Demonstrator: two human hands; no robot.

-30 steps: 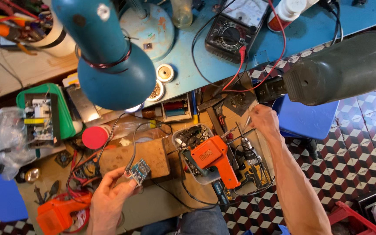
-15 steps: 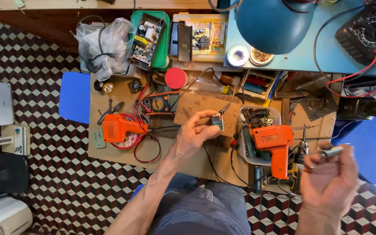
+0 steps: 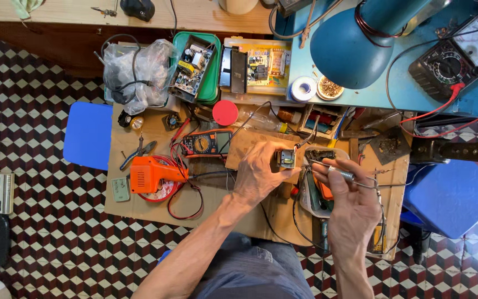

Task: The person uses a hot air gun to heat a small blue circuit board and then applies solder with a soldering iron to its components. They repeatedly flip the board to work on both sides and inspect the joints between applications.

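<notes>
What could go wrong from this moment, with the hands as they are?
The right hand holds a thin metal tool close to the left hand, which pinches a small component in the air: a slip could hit the fingers. Wires looping under both hands might snag and drag the orange tool off the crowded board.

A crowded bench of repair gear

An orange heat gun point(image 3: 149, 173) lay near the bench's left edge, an orange multimeter point(image 3: 206, 143) mid-bench, a red lid point(image 3: 225, 112) just beyond it. Toward the far edge sat a green tray point(image 3: 212, 83) of circuit boards; a blue lamp point(image 3: 355, 44) hung over the far right corner.
</notes>
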